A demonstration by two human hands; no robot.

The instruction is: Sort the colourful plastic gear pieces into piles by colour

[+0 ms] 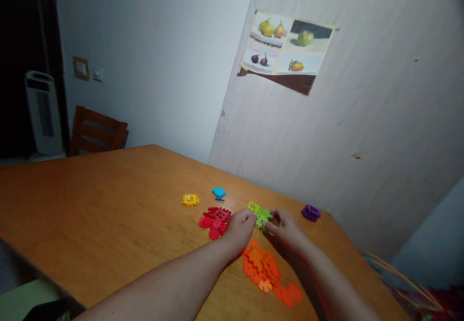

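A cluster of green plastic interlocking building pieces (261,216) lies at the table's middle right, between my two hands. My left hand (239,232) is closed at its left side, with the thumb and fingertips against a green piece. On the other side, my right hand (288,230) curves its thumb and forefinger around the cluster's right edge. Its remaining fingers are partly hidden. Red pieces (216,219) lie in a heap just left of my left hand. Nearer me, a spread of orange pieces (261,264) sits between my forearms.
Toward the back are small groups of yellow pieces (190,199) and blue pieces (219,192). Purple pieces (311,212) sit near the right edge of the wooden table (119,200). Behind it stand a wooden chair (97,130) and a wall with a fruit poster (286,45).
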